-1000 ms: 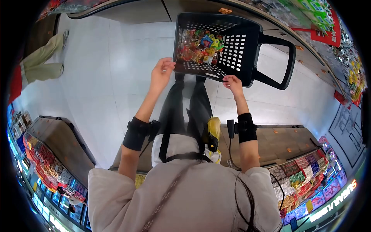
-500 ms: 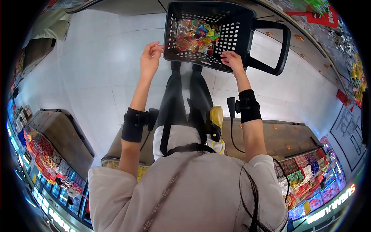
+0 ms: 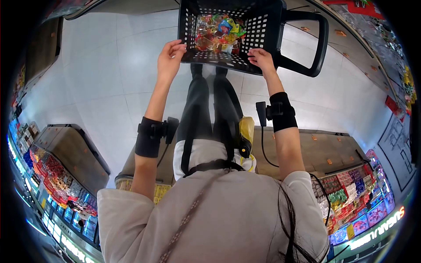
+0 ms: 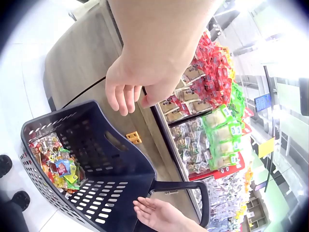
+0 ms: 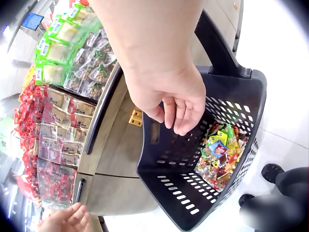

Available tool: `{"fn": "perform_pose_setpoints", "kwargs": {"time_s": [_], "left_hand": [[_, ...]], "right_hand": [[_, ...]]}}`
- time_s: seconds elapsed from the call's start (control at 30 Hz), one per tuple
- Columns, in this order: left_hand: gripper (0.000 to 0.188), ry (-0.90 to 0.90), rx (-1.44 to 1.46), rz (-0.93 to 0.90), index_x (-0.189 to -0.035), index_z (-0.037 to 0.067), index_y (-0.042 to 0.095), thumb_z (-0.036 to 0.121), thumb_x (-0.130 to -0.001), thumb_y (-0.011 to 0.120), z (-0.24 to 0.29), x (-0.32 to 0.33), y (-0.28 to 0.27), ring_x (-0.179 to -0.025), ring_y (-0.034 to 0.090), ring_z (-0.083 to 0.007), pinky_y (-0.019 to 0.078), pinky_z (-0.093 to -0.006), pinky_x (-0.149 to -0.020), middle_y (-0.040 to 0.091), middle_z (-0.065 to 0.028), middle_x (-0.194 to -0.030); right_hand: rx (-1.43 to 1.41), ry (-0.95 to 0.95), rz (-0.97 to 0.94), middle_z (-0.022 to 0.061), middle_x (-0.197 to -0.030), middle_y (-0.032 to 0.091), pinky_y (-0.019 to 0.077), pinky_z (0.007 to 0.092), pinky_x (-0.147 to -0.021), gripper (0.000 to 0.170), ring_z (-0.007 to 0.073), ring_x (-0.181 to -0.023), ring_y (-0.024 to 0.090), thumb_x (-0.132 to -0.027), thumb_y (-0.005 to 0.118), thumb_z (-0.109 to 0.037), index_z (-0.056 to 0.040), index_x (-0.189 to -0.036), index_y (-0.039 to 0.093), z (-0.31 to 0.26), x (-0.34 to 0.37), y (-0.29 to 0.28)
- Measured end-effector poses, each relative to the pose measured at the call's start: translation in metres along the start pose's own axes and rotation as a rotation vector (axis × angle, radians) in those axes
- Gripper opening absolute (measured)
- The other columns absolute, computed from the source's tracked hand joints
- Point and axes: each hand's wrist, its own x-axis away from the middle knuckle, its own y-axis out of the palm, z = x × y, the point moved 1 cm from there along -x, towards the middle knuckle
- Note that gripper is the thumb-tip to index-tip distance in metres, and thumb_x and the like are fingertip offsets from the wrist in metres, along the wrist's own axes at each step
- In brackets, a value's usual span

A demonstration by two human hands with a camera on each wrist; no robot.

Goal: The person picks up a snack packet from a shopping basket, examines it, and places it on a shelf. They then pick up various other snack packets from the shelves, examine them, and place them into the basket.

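Note:
A black perforated basket [image 3: 258, 33] has a looped handle [image 3: 322, 44] on its right in the head view. Colourful wrapped pieces [image 3: 219, 33] lie at its bottom, seen too in the left wrist view [image 4: 60, 169] and the right wrist view [image 5: 219, 152]. My left hand [image 3: 169, 61] hovers by the basket's near left corner, fingers loosely bent around nothing. Close to the near right rim is my right hand [image 3: 263, 61], relaxed and holding nothing; whether its fingertips touch the rim I cannot tell. The right wrist view has that hand [image 5: 169, 96] above the basket's side.
A wooden counter [image 5: 113, 145] stands beside the basket, topped with red packets [image 5: 29, 116] and green-and-white packets [image 5: 63, 29]. Behind me are more display counters [image 3: 70, 153] with sweets. Pale tiled floor [image 3: 101, 74] lies to the left, and my legs [image 3: 197, 105] are below the basket.
In the head view, the basket and both hands have shifted upward and somewhat left. My right hand, earlier at the basket's rim, now has looser fingers. The other person at the left has left the view.

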Motion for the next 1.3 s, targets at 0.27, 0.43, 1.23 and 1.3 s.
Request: {"fn": "perform_pose_setpoints", "kwargs": {"time_s": [0.27, 0.43, 1.23, 1.3], "left_hand": [[0.024, -0.007, 0.034, -0.013, -0.105, -0.003, 0.049, 0.005, -0.081, 0.051, -0.019, -0.017, -0.006, -0.081, 0.059, -0.0123, 0.0442, -0.0229, -0.074, 0.061, -0.0102, -0.093], [0.024, -0.014, 0.052, -0.051, -0.105, -0.003, 0.048, 0.001, -0.081, 0.046, -0.044, -0.031, -0.012, -0.081, 0.059, -0.0129, 0.0447, -0.0232, -0.074, 0.061, -0.0112, -0.092], [0.022, -0.117, 0.178, -0.110, -0.105, -0.002, 0.048, 0.001, -0.083, 0.048, -0.155, -0.117, 0.013, -0.083, 0.058, -0.0140, 0.0446, -0.0237, -0.076, 0.059, -0.0111, -0.092], [0.022, -0.126, 0.163, -0.081, -0.105, -0.002, 0.048, 0.001, -0.083, 0.048, -0.166, -0.120, 0.012, -0.083, 0.058, -0.0142, 0.0446, -0.0238, -0.076, 0.059, -0.0112, -0.092]], "right_hand": [[0.010, 0.023, -0.003, 0.0063, -0.081, 0.061, 0.0472, 0.0207, -0.058, 0.019, 0.0106, -0.066, 0.057, -0.083, 0.052, -0.014, 0.0005, -0.092, 0.058, 0.023, -0.024, 0.011], [0.006, 0.018, -0.021, 0.0060, -0.076, 0.060, 0.0469, 0.0205, -0.053, 0.015, 0.0105, -0.060, 0.056, -0.082, 0.053, -0.013, 0.0007, -0.088, 0.058, 0.039, -0.043, 0.034], [1.235, -0.219, -0.109, 0.0100, -0.076, 0.063, 0.0466, 0.0324, -0.066, 0.014, 0.0249, -0.073, 0.060, -0.069, 0.063, -0.020, -0.0078, -0.076, 0.062, 0.070, -0.293, 0.065], [1.227, -0.195, -0.097, 0.0105, -0.077, 0.063, 0.0466, 0.0325, -0.068, 0.014, 0.0252, -0.074, 0.060, -0.069, 0.063, -0.019, -0.0078, -0.077, 0.062, 0.083, -0.310, 0.060]]}}
